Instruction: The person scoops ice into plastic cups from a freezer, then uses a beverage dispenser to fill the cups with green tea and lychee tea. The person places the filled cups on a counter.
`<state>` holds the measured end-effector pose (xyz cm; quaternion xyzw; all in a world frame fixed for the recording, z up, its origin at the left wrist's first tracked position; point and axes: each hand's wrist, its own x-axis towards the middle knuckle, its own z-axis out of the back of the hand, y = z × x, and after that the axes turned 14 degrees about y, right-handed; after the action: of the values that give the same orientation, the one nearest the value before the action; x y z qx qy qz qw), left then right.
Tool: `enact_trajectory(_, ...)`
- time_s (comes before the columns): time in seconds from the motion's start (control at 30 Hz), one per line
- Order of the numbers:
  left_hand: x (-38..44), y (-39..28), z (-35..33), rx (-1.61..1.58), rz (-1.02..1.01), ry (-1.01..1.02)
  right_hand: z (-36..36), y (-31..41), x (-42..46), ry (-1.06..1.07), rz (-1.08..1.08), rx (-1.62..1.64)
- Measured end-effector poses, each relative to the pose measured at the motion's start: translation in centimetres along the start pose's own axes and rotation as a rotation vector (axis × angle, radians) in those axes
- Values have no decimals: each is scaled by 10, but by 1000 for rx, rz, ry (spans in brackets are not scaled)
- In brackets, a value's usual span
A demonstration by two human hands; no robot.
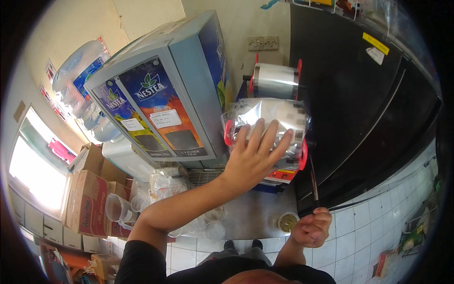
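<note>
My left hand (250, 158) rests flat on the lower roll of plastic sealing film (260, 110), fingers spread. The roll has red end flanges and sits on a cup sealing machine (283, 176) with a red front panel; my hand and the film hide much of it. Behind it is a second film roll (276, 78), also between red flanges. At the machine's right side, my right hand (312, 229) is closed around the lower end of a dark lever handle (314, 184). A plastic cup (288, 223) of greenish contents stands on the metal counter (253, 213), close to that hand.
A Nestea drink dispenser (193, 64) stands left of the machine, a black refrigerator (340, 106) on the right. Clear plastic cups (214, 230) and plastic bags (168, 183) crowd the counter's left. Cardboard boxes (88, 202) are stacked farther left. A wall socket (263, 43) is behind.
</note>
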<state>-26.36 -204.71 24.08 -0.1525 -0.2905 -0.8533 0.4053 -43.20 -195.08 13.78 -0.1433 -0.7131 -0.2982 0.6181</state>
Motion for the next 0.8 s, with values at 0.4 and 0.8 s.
enact_trajectory(0.4, -1, -2, 2, -32, 0, 27, 4, 7, 2, 33, -59, -4)
enact_trajectory(0.8, -15, 9, 0, -83, 33, -16, -74, -13, 178, 132, -50, -438)
